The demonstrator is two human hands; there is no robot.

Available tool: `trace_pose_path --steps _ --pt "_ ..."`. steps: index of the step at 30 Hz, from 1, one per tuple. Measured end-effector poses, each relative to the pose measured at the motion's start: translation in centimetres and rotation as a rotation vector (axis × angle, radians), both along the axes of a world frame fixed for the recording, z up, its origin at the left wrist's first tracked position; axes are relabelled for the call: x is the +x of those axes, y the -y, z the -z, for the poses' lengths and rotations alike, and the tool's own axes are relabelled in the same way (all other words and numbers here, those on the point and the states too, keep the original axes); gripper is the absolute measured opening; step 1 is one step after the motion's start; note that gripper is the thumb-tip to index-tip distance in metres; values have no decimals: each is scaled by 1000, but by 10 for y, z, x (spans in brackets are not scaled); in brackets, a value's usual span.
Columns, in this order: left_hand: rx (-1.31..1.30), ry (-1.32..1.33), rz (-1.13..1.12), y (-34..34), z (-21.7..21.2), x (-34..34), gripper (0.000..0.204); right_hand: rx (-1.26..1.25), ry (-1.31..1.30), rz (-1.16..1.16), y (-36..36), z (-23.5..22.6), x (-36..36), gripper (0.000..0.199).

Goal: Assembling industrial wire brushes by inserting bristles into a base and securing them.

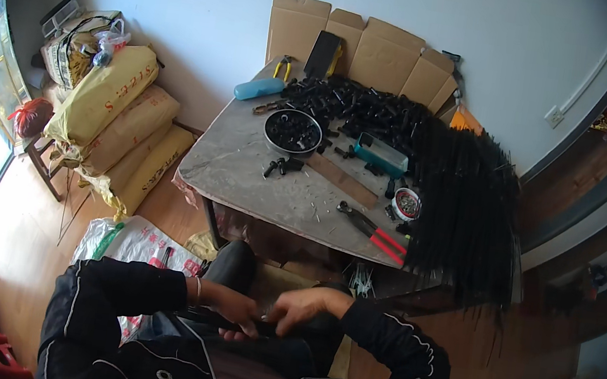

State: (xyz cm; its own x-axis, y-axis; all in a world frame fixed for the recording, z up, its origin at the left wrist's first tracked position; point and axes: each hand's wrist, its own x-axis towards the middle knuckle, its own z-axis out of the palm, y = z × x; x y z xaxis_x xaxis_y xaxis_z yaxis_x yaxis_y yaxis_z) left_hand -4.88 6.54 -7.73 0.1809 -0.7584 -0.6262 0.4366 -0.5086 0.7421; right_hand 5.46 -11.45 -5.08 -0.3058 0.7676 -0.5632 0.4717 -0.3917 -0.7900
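Note:
Over my lap, my left hand is closed around a slim dark piece that is hard to tell from my dark clothes. My right hand meets it fingertip to fingertip, its fingers pinched together at the piece's right end; what exactly they grip is hidden. Beyond my knees stands a grey table. On its near edge lie end-cutting pliers with red handles. A long bundle of thin black rods hangs over the table's right side.
Behind lie a heap of black tubular parts, a round bowl of black pieces, a teal tray, a small dish of metal bits and a flat strip. Stacked yellow sacks stand left; cardboard leans behind.

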Motion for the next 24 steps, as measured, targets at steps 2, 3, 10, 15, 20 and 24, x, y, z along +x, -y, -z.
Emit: trace_pose_path --steps 2,3,10,15,20,24 --pt "20 30 -11 1 -3 9 25 449 136 463 16 -27 15 29" --pt "4 6 -108 -10 -7 16 26 439 121 764 10 -57 13 23" --pt "-482 336 -619 -12 -120 125 25 304 -237 568 31 -87 -16 43" --pt "-628 459 -834 27 -100 108 21 289 191 789 27 65 -18 68" --pt "-607 407 -1065 41 1 40 19 -255 -307 877 19 144 -68 46" --pt "-523 422 -1141 22 3 5 22 156 -200 697 25 174 -91 35"
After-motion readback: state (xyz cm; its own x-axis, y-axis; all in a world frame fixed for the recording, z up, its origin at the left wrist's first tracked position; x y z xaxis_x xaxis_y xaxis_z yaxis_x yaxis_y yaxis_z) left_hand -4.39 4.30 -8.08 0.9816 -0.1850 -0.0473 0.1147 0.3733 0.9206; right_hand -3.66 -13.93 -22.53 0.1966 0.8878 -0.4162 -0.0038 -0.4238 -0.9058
